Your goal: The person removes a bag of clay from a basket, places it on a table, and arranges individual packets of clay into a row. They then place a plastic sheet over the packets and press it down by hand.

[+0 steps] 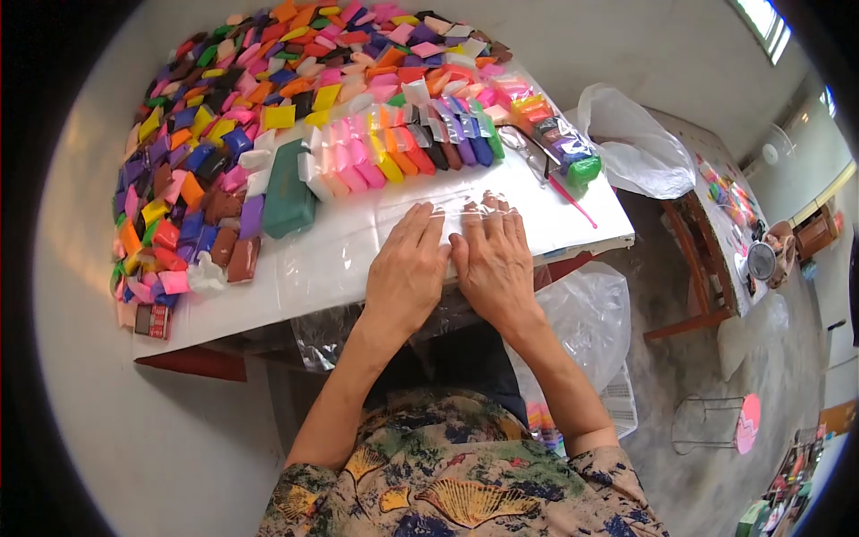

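Observation:
Side by side at the table's front edge, my left hand (410,267) and my right hand (492,259) lie flat, fingers stretched forward. Under both fingertips is a clear plastic bag (385,220), spread over the white tabletop (250,300) and hanging over the front edge. Just beyond the fingers stands a row of small wrapped packs of coloured clay (394,152), running from pale pink through yellow, orange and brown to blue and green. A dark green box (291,190) props the row's left end.
A large heap of wrapped coloured packs (215,116) covers the table's back and left. Eyeglasses (537,148), a pink stick (574,202) and a filled clear bag (559,134) lie at the right. Plastic bags (582,322) hang below; a pink-topped stool (748,423) is on the floor.

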`<state>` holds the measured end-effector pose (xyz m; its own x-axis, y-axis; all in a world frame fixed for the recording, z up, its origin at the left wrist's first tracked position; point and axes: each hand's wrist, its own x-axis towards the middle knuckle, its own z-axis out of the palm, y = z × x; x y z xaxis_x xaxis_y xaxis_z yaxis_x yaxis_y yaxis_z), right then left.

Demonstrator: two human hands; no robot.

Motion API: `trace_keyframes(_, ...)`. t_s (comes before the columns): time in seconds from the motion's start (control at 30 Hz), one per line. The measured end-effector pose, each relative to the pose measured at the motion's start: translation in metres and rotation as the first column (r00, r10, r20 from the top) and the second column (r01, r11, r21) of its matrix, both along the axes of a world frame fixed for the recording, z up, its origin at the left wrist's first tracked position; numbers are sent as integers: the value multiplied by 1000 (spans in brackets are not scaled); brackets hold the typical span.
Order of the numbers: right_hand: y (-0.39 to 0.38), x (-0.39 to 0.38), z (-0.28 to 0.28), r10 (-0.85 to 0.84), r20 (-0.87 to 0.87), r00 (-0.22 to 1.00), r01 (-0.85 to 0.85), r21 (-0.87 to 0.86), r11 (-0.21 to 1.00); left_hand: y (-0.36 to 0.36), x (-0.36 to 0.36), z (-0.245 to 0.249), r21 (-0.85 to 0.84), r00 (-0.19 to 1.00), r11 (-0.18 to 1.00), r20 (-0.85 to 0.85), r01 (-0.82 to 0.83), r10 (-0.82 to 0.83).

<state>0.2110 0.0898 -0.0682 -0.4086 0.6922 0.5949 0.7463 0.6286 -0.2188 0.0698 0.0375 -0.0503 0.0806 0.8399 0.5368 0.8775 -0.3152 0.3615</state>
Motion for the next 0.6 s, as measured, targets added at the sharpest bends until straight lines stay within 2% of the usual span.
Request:
trace_keyframes(0.23, 2, 2, 0, -49, 37, 998, 49, 25, 999, -1, 0, 1, -23, 995, 1000, -98, 4, -6)
trace_keyframes(0.37, 0, 4, 6, -30, 7, 1000, 30, -17, 999, -1, 2, -1, -20, 992, 1000, -126, 1, -4)
trace_keyframes(0.43, -5, 6, 13, -12, 18, 1000, 12, -9, 1000, -1, 1, -1, -22, 991, 1000, -133, -5, 2)
trace_keyframes(0.53, -20, 13, 37, 138, 45, 989, -137, -29, 990, 0, 3, -3, -26, 993, 1000, -120, -1, -2)
trace_keyframes(0.57, -24, 11, 45, 128, -20, 992, -124, 147, 981, 0, 2, -3, -29, 994, 1000, -109, 1, -4)
trace_keyframes(0.6, -27, 10, 57, 89, -59, 994, -81, 130, 988, -1, 3, -2, -33, 995, 999, -98, 3, -6)
